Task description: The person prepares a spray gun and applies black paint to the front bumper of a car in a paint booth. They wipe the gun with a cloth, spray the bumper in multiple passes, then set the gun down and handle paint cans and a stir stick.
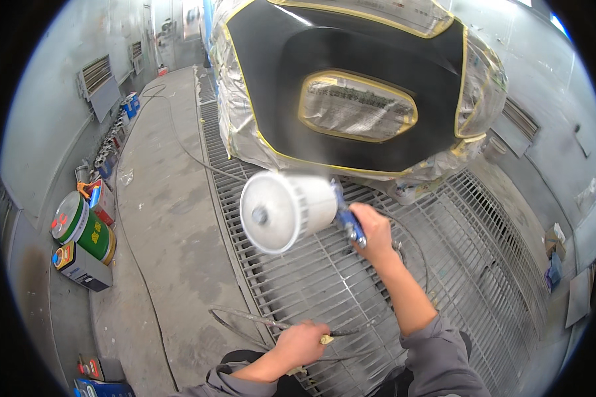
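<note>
My right hand is wrapped round the grip of a blue spray gun. A large whitish paint cup sits on the gun, its lid turned toward me. Beyond the gun is a vehicle's glossy black panel, edged with yellow tape and with a taped-over opening in its middle. Faint mist hangs between the gun and the panel. Low in the view, my left hand is closed on a dark air hose. Whether the trigger is pulled cannot be seen.
Clear masking film wraps the vehicle's sides. I stand over a metal floor grating. Hoses trail across the grey floor at left. Paint tins and a green drum line the left wall. A small box lies at right.
</note>
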Available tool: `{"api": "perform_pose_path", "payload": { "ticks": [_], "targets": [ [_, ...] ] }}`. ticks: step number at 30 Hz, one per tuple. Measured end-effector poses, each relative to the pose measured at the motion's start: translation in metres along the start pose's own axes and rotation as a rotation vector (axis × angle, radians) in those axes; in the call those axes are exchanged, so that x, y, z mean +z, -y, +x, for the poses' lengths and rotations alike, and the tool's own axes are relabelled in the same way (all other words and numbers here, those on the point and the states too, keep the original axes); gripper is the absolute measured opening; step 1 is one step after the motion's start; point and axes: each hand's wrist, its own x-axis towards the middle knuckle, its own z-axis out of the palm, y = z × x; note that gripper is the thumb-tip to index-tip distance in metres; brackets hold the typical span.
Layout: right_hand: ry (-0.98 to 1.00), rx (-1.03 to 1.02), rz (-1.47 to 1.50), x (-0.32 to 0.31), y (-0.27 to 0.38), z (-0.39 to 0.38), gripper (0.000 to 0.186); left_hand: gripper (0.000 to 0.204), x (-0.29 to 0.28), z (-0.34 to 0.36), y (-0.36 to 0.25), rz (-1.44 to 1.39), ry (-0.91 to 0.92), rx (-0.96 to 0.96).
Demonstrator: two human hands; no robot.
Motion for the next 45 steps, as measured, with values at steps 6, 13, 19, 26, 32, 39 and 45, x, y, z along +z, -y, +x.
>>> {"api": "perform_pose_path", "payload": {
  "ticks": [6, 13, 19, 26, 32, 39, 45],
  "targets": [
    [0.481, 0.123, -0.088, -0.026, 0.042, 0.041, 0.048, 0.029, -0.010, -0.008, -0.015, -0.110, 0.169, 0.041],
    [0.011, 0.336, 0.233, -0.153, 0.125, 0.181, 0.032, 0.022, -0.168, -0.091, -0.094, -0.214, 0.023, -0.204],
    [-0.285, 0.964, 0.626, -0.239, 0.221, 0.263, 0.024, 0.010, -0.389, -0.227, -0.090, -0.003, -0.169, -0.311],
    [-0.558, 1.365, 0.899, -0.269, 0.290, 0.358, 0.031, 0.005, -0.640, -0.301, -0.154, 0.189, -0.325, -0.316],
    [-0.565, 1.545, 0.888, -0.207, 0.317, 0.385, 0.031, 0.005, -0.744, -0.287, -0.119, 0.313, -0.289, -0.297],
    [-0.791, 1.524, 0.727, -0.108, 0.319, 0.461, 0.029, 0.006, -0.833, -0.233, -0.008, 0.272, -0.159, -0.274],
    [-0.828, 1.459, 0.580, -0.047, 0.353, 0.540, 0.025, 0.010, -0.923, -0.184, 0.080, 0.185, 0.005, -0.232]
  ]
}}
